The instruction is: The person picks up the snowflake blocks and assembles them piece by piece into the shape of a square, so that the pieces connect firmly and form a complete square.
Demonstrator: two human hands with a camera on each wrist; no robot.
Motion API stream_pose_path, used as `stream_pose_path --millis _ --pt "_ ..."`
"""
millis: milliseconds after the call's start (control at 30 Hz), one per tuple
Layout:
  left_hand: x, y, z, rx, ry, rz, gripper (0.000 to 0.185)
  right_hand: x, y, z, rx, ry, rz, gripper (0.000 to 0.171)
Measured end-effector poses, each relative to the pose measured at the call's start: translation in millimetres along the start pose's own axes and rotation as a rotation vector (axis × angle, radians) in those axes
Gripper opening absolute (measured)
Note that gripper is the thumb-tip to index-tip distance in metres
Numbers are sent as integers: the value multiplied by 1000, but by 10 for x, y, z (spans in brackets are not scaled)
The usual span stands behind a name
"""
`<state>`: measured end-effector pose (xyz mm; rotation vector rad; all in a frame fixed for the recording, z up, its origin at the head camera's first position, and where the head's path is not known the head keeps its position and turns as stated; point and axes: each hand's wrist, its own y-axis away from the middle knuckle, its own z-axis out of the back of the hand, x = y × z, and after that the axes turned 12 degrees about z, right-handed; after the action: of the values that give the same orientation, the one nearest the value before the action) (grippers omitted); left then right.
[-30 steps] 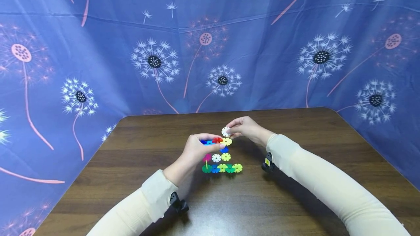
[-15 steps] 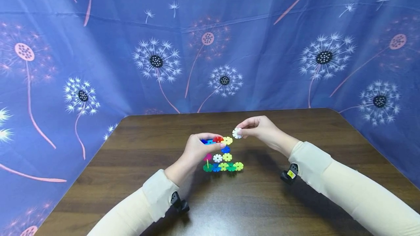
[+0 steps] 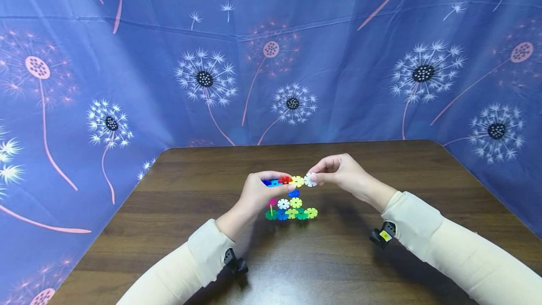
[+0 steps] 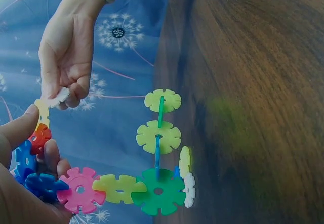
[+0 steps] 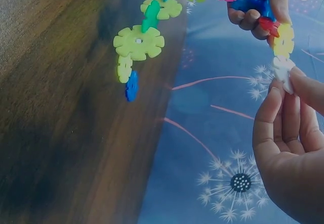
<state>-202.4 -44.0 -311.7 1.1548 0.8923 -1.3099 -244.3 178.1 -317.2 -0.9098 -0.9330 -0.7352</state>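
Observation:
My left hand [image 3: 256, 194] grips a chain of interlocked plastic snowflake discs, thumb in front and fingers behind. Within its grasp lie blue discs [image 4: 25, 161] and a red disc [image 4: 39, 138], ending in a yellow disc [image 3: 298, 181]. Between thumb and fingertips, my right hand [image 3: 345, 175] pinches a white snowflake disc [image 3: 311, 180], its rim right at the yellow one. From the left hand the chain runs through a pink disc [image 4: 81, 190] to a green disc [image 4: 158, 191], then turns along a row ending in a yellow-green disc [image 3: 311, 213].
Inside the chain's bend, in the head view, show a white disc [image 3: 283, 204], a lime disc [image 3: 295, 202] and a blue disc [image 3: 294, 193]. All this is over a brown wooden table [image 3: 338, 267]. A blue dandelion-print cloth [image 3: 237, 60] hangs behind it.
My right hand first drew the white disc away to the right, then lowered it beside the chain's yellow end disc. The left hand keeps its hold, nearly still.

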Motion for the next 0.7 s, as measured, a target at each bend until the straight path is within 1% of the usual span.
stream_pose_path --millis 100,233,400,567,700 --pt "7 8 -7 -9 -8 -22 28 7 7 -14 0 13 6 26" --pt "23 1 -9 -4 -2 -41 28 24 21 -28 -4 19 15 26" --pt "33 -6 -9 6 20 -34 27 40 34 -61 -13 26 35 25" --pt "29 8 -10 20 34 -29 27 62 44 -120 -20 61 61 23" --pt "21 0 -2 30 35 -7 26 75 69 -164 -52 80 64 20"
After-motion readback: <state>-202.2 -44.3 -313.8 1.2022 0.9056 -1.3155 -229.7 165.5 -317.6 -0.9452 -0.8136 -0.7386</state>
